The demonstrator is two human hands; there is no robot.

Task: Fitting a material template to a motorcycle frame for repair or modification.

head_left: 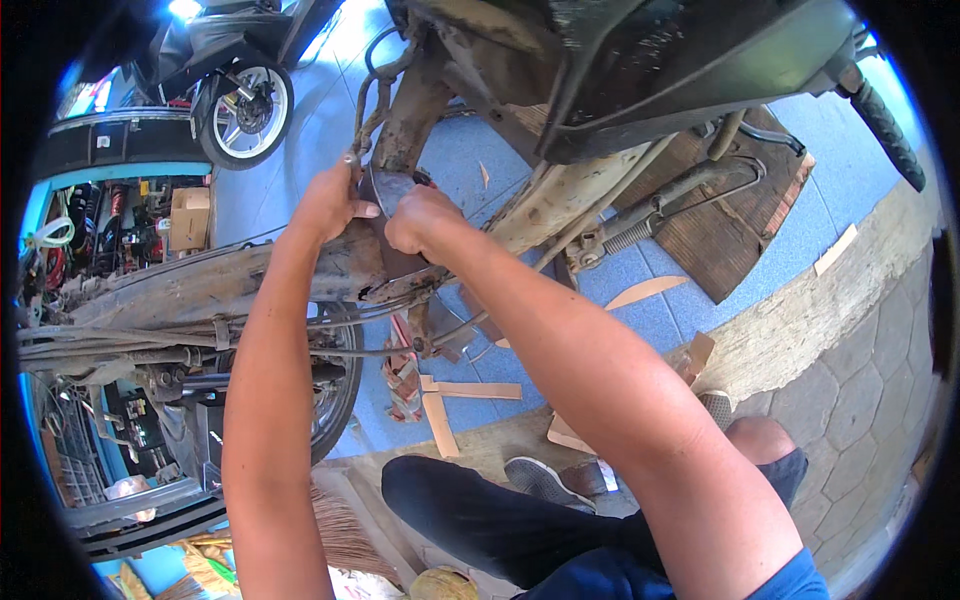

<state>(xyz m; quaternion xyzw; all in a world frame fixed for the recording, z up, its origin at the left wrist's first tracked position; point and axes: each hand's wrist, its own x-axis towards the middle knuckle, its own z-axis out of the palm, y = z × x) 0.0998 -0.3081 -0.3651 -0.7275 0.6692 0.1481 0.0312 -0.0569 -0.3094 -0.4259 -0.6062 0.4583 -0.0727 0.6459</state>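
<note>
A bare, rust-stained motorcycle frame (240, 280) stretches across the view below my hands. My left hand (328, 205) is closed at the frame's joint, its thumb pressed on the edge of a dark flat plate (385, 240). Close to its right, my right hand (425, 218) is curled in a fist over the same plate. A shiny grey, blade-like piece (393, 187) shows between the hands, beside the right fist's fingers. A dark bit sticks out above that fist; what it grips is mostly hidden.
Black bodywork (670, 75) with a handlebar grip (890, 135) hangs at upper right. A wooden board (730, 220) lies on blue tiles under a side stand. Cardboard strips (440, 410) lie near my feet. Another motorcycle's wheel (245, 115) stands at far left, above a cluttered cabinet (120, 235).
</note>
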